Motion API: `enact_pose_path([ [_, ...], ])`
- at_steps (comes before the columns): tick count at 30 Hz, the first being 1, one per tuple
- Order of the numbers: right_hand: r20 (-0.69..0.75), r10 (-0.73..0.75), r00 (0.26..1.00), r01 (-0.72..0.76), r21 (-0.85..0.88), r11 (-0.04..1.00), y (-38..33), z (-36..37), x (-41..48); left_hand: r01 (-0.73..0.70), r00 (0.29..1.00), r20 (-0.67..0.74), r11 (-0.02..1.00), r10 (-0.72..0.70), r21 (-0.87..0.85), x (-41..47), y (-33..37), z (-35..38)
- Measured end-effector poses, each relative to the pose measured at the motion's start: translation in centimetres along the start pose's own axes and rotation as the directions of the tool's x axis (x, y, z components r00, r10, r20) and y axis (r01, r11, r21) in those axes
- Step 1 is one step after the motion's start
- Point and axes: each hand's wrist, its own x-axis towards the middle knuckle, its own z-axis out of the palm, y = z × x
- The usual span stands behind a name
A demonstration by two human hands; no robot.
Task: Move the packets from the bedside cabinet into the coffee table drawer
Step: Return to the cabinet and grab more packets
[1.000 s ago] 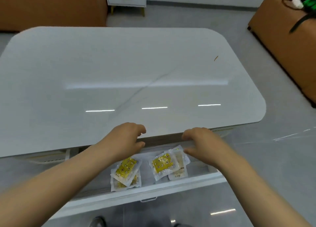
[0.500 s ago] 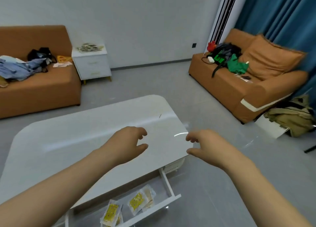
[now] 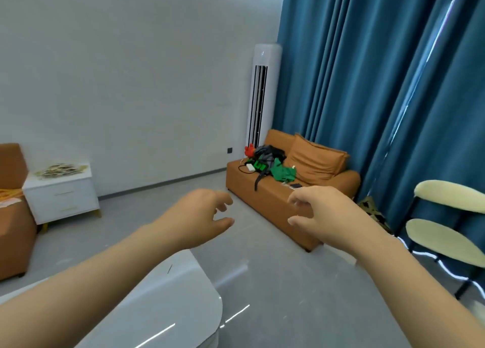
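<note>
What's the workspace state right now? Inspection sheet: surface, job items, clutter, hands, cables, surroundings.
Surface: coffee table, white and glossy, only a corner in view, with a thin dark mark on it.
Job's things: packets piled on the bedside cabinet by the far wall. The drawer is not in view.
Clutter: bag, green cloth and phone on the sofa.
Grippers: left hand and right hand are raised with fingers loosely curled, holding nothing.
Cables: black cable running to a white block on the sofa seat.
Surroundings: standing air conditioner, blue curtains, chair with pale pads.
</note>
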Motion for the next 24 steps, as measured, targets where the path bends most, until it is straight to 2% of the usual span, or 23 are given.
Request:
enact_pose_path([
  [5,-0.104,0.068,0.992,-0.069,-0.007,0.998,6.2,-2.4,1.4,-0.122,0.989,-0.091,0.992,0.119,-0.028,6.7,4.3,-0.3],
  [10,-0.117,0.119,0.986,-0.127,-0.065,0.99,11.7,-3.4,6.0,-0.202,0.973,-0.121,0.978,0.195,-0.048,15.0,5.7,1.1],
  [17,-0.158,0.123,0.98,-0.141,-0.107,0.984,16.9,-4.6,17.7,-0.233,0.962,-0.174,0.966,0.212,-0.111,28.5,3.8,1.9],
  [24,-0.165,0.089,0.982,-0.103,-0.08,0.991,20.3,-3.0,29.2,-0.219,0.962,-0.183,0.973,0.203,-0.078,39.9,-0.4,2.0],
])
